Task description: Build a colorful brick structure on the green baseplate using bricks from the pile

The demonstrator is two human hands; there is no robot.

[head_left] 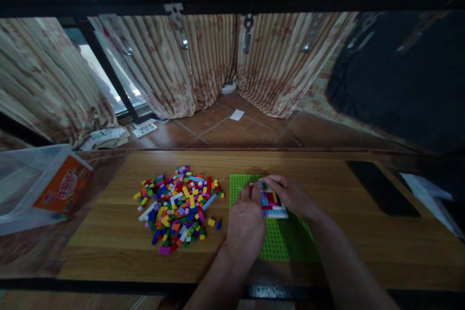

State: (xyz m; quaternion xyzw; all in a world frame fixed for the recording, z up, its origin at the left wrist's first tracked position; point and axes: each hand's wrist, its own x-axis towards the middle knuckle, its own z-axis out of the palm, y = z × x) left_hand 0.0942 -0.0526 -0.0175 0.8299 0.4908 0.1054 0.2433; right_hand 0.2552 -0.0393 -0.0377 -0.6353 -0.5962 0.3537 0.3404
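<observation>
A green studded baseplate point(240, 186) lies on the wooden table point(327, 252) in front of me. On it stands a small block of stacked bricks point(273, 206) in red, blue, pink and white. My left hand point(245, 225) rests on the plate at the block's left side, fingers curled against it. My right hand point(290, 196) reaches over the block from the right, its fingertips pinched on the block's top left corner. Whether a loose brick sits under those fingertips is hidden.
A heap of several loose coloured bricks point(179, 206) lies left of the plate. A clear plastic bag with an orange label point(54, 186) sits at the far left. A black phone point(381, 186) lies at the right. Curtains and a tiled floor lie beyond the table.
</observation>
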